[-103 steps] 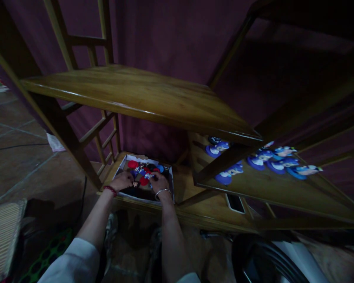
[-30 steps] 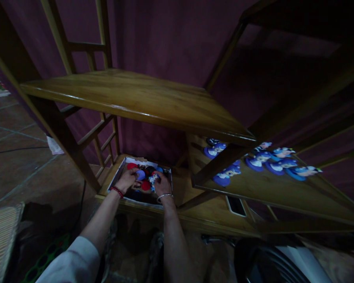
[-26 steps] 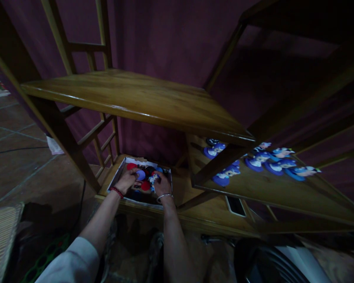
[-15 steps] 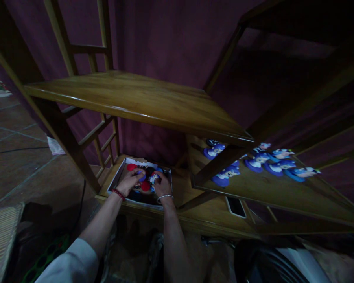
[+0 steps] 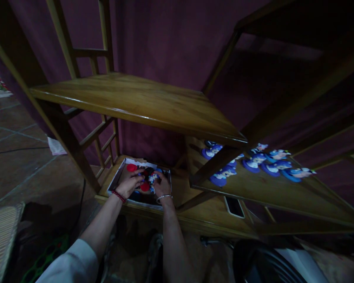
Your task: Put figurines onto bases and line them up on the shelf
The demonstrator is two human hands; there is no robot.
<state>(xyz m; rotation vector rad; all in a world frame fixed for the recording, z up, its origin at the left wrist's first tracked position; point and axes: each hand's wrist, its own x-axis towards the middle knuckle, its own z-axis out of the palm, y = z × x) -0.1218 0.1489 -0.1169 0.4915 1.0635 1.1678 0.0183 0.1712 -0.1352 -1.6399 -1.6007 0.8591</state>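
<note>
From far off, I had both of my hands down inside the shallow box [image 5: 115,181], which sat at the left end of the lower shelf [image 5: 203,209], its near wall close to the shelf's front edge. My left hand [image 5: 130,185] was curled inward, its fingers closed on a purple-blue piece [image 5: 139,174] that they mostly hid, so I could not tell its full shape. My right hand [image 5: 163,184] pinched a white-and-blue figurine [image 5: 152,179] between thumb and fingers, toward the right side of the box.

A red disc [image 5: 131,168] lay by the box's far left corner, and a second red disc [image 5: 144,187] lay between my hands. Dark pieces around them were too dim for me to make out.

Near the lower shelf's front edge, well to the right of the box, I saw a white-edged phone [image 5: 234,207]. On the side shelf [image 5: 255,185] to the right stood a group of figurines [image 5: 254,161] on round purple and blue bases. The upper shelf [image 5: 141,96] stretched above the box, before a purple backdrop [image 5: 162,43].
</note>
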